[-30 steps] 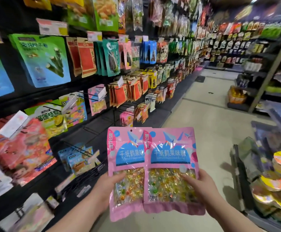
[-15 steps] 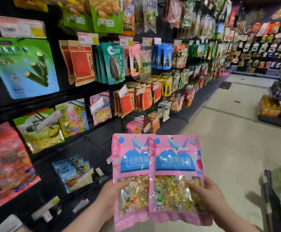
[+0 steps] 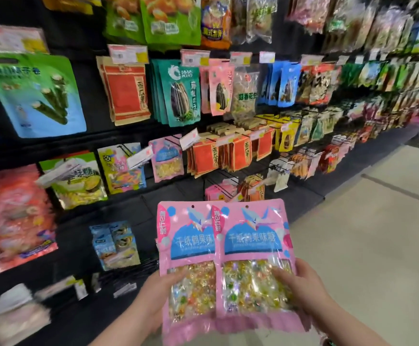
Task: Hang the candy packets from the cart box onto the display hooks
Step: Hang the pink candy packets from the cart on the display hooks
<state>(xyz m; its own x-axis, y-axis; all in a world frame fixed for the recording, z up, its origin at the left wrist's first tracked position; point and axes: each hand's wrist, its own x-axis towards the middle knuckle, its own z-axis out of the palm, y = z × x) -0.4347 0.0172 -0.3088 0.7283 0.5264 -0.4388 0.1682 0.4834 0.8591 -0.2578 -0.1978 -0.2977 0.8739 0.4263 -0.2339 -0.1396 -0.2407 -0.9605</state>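
Up and to the left of the pair of candy packets, a black display wall (image 3: 83,136) carries rows of hanging snack bags, among them a large green-and-blue pouch (image 3: 33,93), red packets (image 3: 128,91) and teal sunflower-seed packets (image 3: 181,93). Straight above the pair, a smaller pink packet (image 3: 167,158) hangs on a wire hook (image 3: 172,141) behind a price tag.

At the pair's lower left edge, the left hand (image 3: 158,293) grips the left candy packet (image 3: 188,245), thumb pressed on the clear window, fingers tucked behind and hidden. The right candy packet (image 3: 253,245) lies beside it, its edge overlapping the left one's right side. Both are upright, faces toward the person, each with a small hanging hole at the top, and neither is on a hook. At the pair's lower right edge, the right hand (image 3: 303,290) grips the right packet, thumb across the front. Right of the pair is the pale shop floor (image 3: 365,221).
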